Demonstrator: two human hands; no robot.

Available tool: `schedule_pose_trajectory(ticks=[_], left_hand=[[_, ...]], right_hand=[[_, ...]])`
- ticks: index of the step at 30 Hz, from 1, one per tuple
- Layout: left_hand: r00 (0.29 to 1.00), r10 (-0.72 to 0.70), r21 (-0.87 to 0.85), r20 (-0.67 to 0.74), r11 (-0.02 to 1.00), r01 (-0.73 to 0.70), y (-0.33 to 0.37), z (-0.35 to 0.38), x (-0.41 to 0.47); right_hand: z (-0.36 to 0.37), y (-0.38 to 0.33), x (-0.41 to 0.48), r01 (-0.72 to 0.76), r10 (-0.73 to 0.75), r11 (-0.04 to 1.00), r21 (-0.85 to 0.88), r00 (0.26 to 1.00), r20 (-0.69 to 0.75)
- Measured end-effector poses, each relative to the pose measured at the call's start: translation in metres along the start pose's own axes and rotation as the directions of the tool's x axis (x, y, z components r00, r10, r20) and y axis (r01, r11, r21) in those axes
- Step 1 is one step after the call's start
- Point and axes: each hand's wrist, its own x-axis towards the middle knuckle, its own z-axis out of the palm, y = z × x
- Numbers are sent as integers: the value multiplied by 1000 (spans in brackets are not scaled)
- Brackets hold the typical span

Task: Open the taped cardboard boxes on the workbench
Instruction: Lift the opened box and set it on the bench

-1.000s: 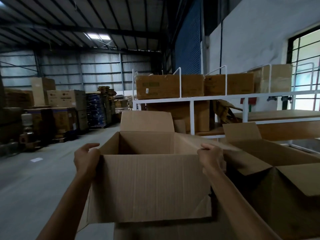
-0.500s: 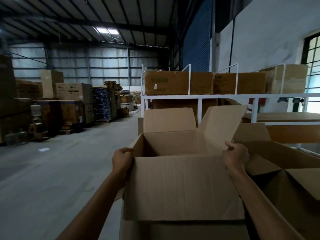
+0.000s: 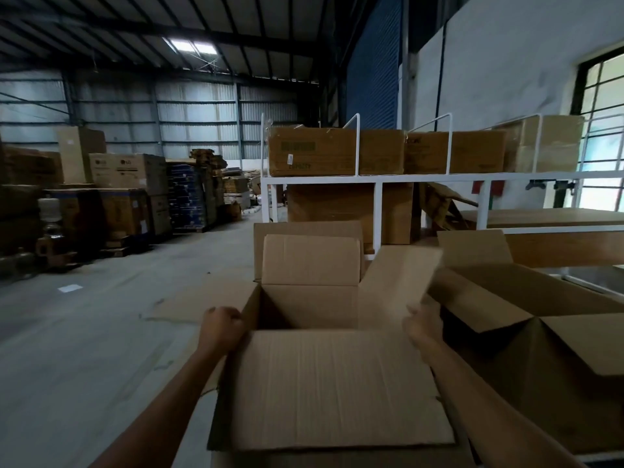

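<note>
An open brown cardboard box (image 3: 334,390) stands right in front of me, its inside empty as far as I can see. Its near flap hangs toward me, the far flap stands up, and the right flap is raised at an angle. My left hand (image 3: 221,327) grips the box's left top edge. My right hand (image 3: 423,324) holds the base of the right flap. A second open cardboard box (image 3: 540,336) stands touching it on the right, flaps spread. The workbench under the boxes is hidden.
A white metal rack (image 3: 378,184) with closed cardboard boxes (image 3: 334,150) stands behind. Stacked cartons (image 3: 128,184) line the far left wall. Bare concrete floor (image 3: 84,332) stretches to the left. A window (image 3: 604,136) is at the right.
The box has come nearer and to the right in view. Its right flap has swung up from lying outward. My hands have stayed on the box's left and right edges.
</note>
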Motion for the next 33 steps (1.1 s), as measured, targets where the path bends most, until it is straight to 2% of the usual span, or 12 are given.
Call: schedule_pose_trajectory(ticks=[2,4,8,13,15,17,19,22,24,29,31,33], left_hand=[[964,-65,283,257,959,-11,-20,24,-6],[905,-154,448,396,893,-44,-32,39,-6],[851,-209,517,482,852,-84,-18,30,-2],[817,-183,500,546,854,-143,12,15,-11],[735,-72,338,674,915,-220,34,7,-21],[640,13,104,769,984,-144,62,0,-36],[561,112,-80,820,993,-82,82,-11,-50],[380,194,-53,904,935,-349,95,-25,-51],[360,185,11,914,878,-479,94,-21,-52],[634,217,218,742,816,-535,59,31,-64],[687,244,230,685,822,-521,50,39,-60],[679,246,220,691,824,-522,50,37,-58]], right_hand=[[22,29,-5,-43,73,978,-202,987,143],[34,40,-9,-32,79,968,-250,980,182],[30,21,-16,70,7,915,-398,982,189],[-4,-19,-38,243,-26,803,-545,927,375],[-15,-40,-51,414,-150,827,-381,815,559],[-27,-62,-74,504,-256,857,-110,600,758],[-30,-76,-97,475,-207,880,-12,405,890],[-28,-86,-117,637,-162,770,-38,253,954],[-20,-84,-117,714,-218,699,-46,274,937],[15,-53,-119,718,-366,647,-257,588,721],[32,-40,-124,752,-451,581,-311,616,646],[32,-41,-125,754,-484,582,-305,622,615]])
